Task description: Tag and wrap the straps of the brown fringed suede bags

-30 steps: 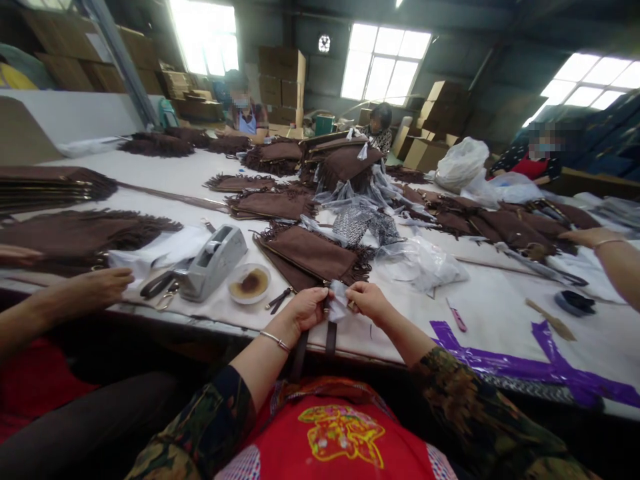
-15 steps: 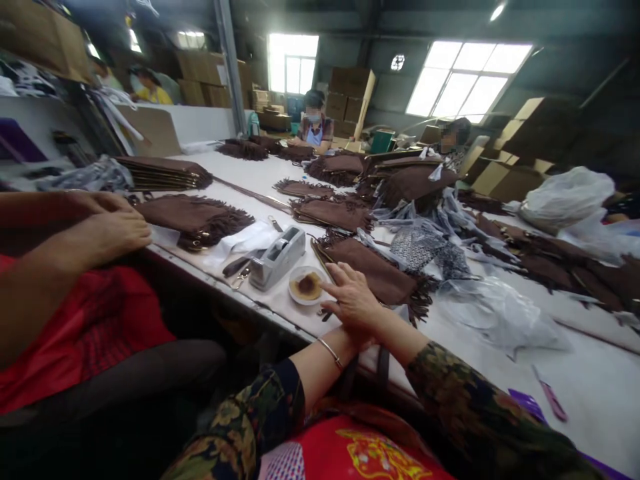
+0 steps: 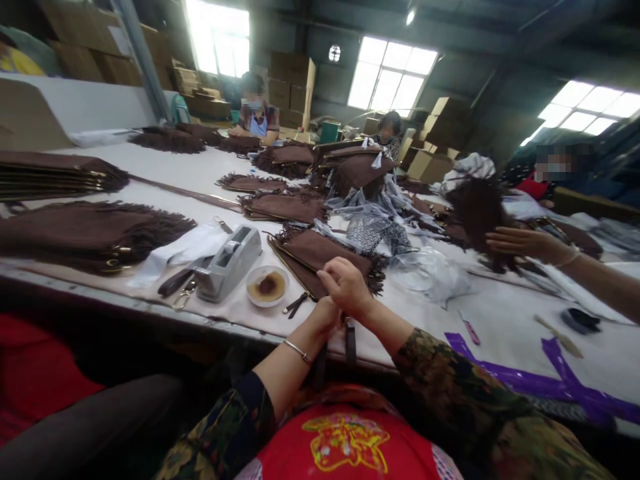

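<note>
Slanting down-right lengthwise, seemingly: bag (image 3: 326,249)

and nothing here can be read, not one word, brand or number! over to the red apron (image 3: 270,440): a bold yellow outlined design sits across the front, but whether it's a picture or lettering, i can't tell. up at the back left, a pale sheet (image 3: 119,40) stands out on a stacked cardboard box (image 3: 90,63), too blurred to read. down to the grey tape dispenser (image 3: 227,267), and no brand comes through. the brown bag (image 3: 320,250) shows no legible label, the purple tape (image 3: 515,379) only glare and creases, the pink knife (image 3: 471,332) too small for any marking!
</note>
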`<state>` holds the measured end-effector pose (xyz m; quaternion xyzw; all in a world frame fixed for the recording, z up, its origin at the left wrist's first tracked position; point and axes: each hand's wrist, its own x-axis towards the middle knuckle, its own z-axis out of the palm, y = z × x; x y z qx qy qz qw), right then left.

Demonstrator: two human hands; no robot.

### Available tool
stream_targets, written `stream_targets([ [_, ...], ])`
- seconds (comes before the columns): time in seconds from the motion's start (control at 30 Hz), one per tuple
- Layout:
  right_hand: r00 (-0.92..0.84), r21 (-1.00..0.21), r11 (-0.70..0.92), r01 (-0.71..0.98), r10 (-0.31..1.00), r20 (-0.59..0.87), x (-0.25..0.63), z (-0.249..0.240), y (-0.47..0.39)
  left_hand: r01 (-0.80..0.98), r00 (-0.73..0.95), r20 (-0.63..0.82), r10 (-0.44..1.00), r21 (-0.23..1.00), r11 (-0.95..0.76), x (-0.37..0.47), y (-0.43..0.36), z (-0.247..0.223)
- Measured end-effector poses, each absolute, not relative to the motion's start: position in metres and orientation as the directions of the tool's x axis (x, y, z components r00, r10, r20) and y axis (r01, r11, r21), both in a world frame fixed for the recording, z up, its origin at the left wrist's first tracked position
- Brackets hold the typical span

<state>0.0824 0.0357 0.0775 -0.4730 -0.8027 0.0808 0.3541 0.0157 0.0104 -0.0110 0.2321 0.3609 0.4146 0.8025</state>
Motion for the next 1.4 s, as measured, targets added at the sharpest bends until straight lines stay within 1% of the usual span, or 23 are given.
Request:
stream_targets([
  [0.07,-0.078,-0.514,0.329,0.792,0.89,0.45,0.129,0.078,0.033,-0.494,0.38,-0.376,0.845,0.69,0.529,0.019,0.011,-0.014],
  [0.13,0.054,-0.524,0.129,0.842,0.946,0.32,0.168,0.071,0.03,-0.5,0.376,-0.366,0.852,0.694,0.518,0.018,0.011,-0.015],
  [0.2,0.089,-0.526,-0.003,0.851,0.986,0.139,0.191,0.059,0.026,-0.517,0.393,-0.359,0.847,0.675,0.526,0.016,0.011,-0.014],
  [0.23,0.093,-0.546,-0.059,0.836,0.995,0.035,0.196,0.052,0.025,-0.524,0.41,-0.354,0.841,0.663,0.535,0.015,0.01,-0.014],
  [0.3,0.093,-0.638,-0.165,0.752,0.985,-0.146,0.193,0.039,0.022,-0.534,0.428,-0.342,0.837,0.651,0.539,0.014,0.01,-0.013],
  [0.33,0.091,-0.697,-0.205,0.687,0.976,-0.198,0.188,0.034,0.021,-0.533,0.429,-0.338,0.837,0.653,0.538,0.013,0.01,-0.012],
  [0.37,0.091,-0.752,-0.228,0.619,0.971,-0.22,0.182,0.03,0.021,-0.528,0.427,-0.343,0.836,0.656,0.539,0.013,0.01,-0.01],
  [0.4,0.093,-0.796,-0.228,0.56,0.973,-0.213,0.178,0.028,0.02,-0.521,0.422,-0.358,0.833,0.656,0.546,0.012,0.01,-0.009],
  [0.47,0.101,-0.848,-0.175,0.501,0.984,-0.143,0.173,0.026,0.018,-0.508,0.417,-0.405,0.814,0.638,0.578,0.01,0.011,-0.005],
  [0.53,0.093,-0.859,-0.113,0.499,0.993,-0.076,0.177,0.026,0.013,-0.512,0.424,-0.45,0.786,0.598,0.617,0.006,0.014,-0.001],
  [0.6,0.061,-0.859,-0.072,0.507,0.997,-0.048,0.186,0.024,0.003,-0.515,0.438,-0.472,0.766,0.567,0.643,0.004,0.016,0.003],
  [0.73,-0.003,-0.84,-0.074,0.538,0.996,-0.089,0.199,0.017,-0.023,-0.505,0.475,-0.467,0.746,0.549,0.666,0.009,0.022,0.007],
  [0.83,-0.05,-0.822,-0.024,0.568,0.997,-0.064,0.198,0.013,-0.036,-0.508,0.498,-0.444,0.745,0.547,0.666,0.016,0.023,0.007],
  [0.93,-0.038,-0.814,-0.015,0.581,0.998,-0.045,0.193,0.011,-0.039,-0.517,0.495,-0.44,0.749,0.544,0.661,0.021,0.023,0.004],
  [1.17,-0.031,-0.788,-0.039,0.615,0.997,-0.074,0.187,0.01,-0.035,-0.558,0.479,-0.43,0.765,0.523,0.644,0.022,0.022,0.003],
  [1.27,-0.034,-0.792,-0.037,0.61,0.997,-0.073,0.184,0.01,-0.036,-0.576,0.476,-0.422,0.771,0.513,0.636,0.024,0.022,0.006],
  [1.4,-0.012,-0.81,-0.081,0.581,0.994,-0.108,0.182,0.007,-0.039,-0.59,0.455,-0.432,0.779,0.508,0.627,0.027,0.022,0.008],
])
